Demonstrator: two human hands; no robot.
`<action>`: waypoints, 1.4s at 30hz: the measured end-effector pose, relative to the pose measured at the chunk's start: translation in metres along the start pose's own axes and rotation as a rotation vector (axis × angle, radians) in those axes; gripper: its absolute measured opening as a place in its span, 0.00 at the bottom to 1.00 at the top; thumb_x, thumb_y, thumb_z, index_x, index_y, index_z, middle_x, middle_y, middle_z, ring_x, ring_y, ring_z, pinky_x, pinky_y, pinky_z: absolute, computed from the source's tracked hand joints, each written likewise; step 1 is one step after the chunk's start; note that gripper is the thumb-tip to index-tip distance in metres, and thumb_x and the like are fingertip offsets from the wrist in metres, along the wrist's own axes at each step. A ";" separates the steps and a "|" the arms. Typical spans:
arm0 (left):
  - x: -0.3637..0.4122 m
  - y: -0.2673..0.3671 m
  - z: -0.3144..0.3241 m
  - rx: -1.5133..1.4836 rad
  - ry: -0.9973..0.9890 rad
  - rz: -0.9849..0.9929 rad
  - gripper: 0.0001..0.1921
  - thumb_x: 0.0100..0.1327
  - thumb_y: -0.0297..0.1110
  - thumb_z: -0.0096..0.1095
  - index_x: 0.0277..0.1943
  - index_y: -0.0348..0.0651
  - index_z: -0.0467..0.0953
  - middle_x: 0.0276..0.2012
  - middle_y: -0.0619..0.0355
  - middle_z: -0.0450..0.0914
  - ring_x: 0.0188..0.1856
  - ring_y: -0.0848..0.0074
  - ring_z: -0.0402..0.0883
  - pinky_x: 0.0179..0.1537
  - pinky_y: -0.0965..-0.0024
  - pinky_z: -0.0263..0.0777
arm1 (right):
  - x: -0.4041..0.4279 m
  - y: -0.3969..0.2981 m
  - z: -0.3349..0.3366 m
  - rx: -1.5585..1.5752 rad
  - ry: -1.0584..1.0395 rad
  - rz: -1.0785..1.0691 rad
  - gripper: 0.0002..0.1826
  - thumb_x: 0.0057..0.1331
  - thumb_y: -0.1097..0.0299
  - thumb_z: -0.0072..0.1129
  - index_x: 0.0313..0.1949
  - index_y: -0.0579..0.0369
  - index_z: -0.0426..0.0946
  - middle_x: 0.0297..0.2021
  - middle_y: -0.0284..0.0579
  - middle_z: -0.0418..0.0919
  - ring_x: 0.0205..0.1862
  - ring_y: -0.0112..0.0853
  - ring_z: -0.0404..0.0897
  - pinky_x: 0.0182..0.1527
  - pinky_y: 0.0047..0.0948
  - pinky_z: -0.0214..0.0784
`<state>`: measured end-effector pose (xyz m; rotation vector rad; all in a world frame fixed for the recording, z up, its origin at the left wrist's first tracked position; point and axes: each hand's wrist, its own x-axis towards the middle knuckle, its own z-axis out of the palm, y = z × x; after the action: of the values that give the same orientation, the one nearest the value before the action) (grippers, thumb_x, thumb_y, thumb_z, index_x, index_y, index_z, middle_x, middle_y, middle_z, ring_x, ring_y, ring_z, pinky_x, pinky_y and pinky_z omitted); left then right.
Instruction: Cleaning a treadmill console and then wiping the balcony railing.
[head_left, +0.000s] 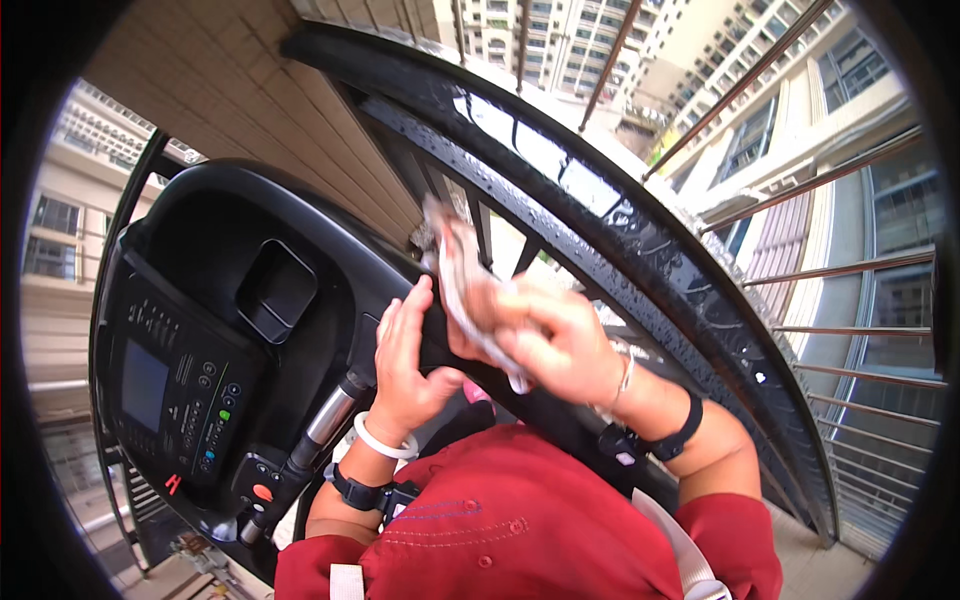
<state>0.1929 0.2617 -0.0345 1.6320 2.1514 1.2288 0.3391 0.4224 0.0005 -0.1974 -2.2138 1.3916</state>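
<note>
My right hand (559, 345) grips a crumpled, light-coloured cloth (469, 277), blurred by motion, over the treadmill's black side frame. Left of it, my left hand (409, 360) lies against the edge of the black treadmill console (330, 217), fingers stretched and thumb apart, with nothing seen in it. The console has a square recess (277, 291), a dark display (145, 385) and a metal grip bar (328, 420) beside my left wrist. Part of the cloth's lower edge hangs below my right fingers.
A wet black balcony handrail (600, 202) with water drops curves along the right. Metal bars (840, 268) stand beyond it, with buildings outside. A tan slatted wall (300, 112) rises behind the console. A pale tiled floor (810, 517) shows at lower right.
</note>
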 end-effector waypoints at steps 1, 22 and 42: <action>0.011 0.010 0.001 -0.607 0.010 -0.130 0.49 0.56 0.70 0.54 0.65 0.30 0.58 0.60 0.46 0.68 0.63 0.60 0.67 0.64 0.62 0.57 | -0.003 -0.013 0.002 0.003 -0.001 -0.053 0.14 0.52 0.77 0.57 0.40 0.57 0.76 0.37 0.47 0.75 0.38 0.40 0.77 0.42 0.35 0.71; 0.285 -0.151 -0.159 -0.448 0.613 -0.160 0.18 0.69 0.46 0.52 0.49 0.39 0.73 0.42 0.58 0.79 0.43 0.76 0.76 0.47 0.73 0.68 | -0.147 -0.068 -0.123 -1.088 0.426 0.088 0.15 0.51 0.78 0.58 0.41 0.59 0.76 0.40 0.49 0.77 0.46 0.48 0.73 0.54 0.42 0.62; 0.272 -0.105 -0.083 0.905 -0.169 0.372 0.16 0.62 0.36 0.46 0.45 0.32 0.74 0.43 0.39 0.78 0.51 0.52 0.74 0.56 0.58 0.64 | -0.148 -0.061 -0.119 -1.102 0.440 0.083 0.18 0.42 0.70 0.60 0.37 0.54 0.77 0.36 0.42 0.76 0.48 0.46 0.69 0.54 0.46 0.57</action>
<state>-0.0353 0.4491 0.0349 2.4227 2.5192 0.0731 0.5333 0.4327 0.0436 -0.8697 -2.3241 -0.0098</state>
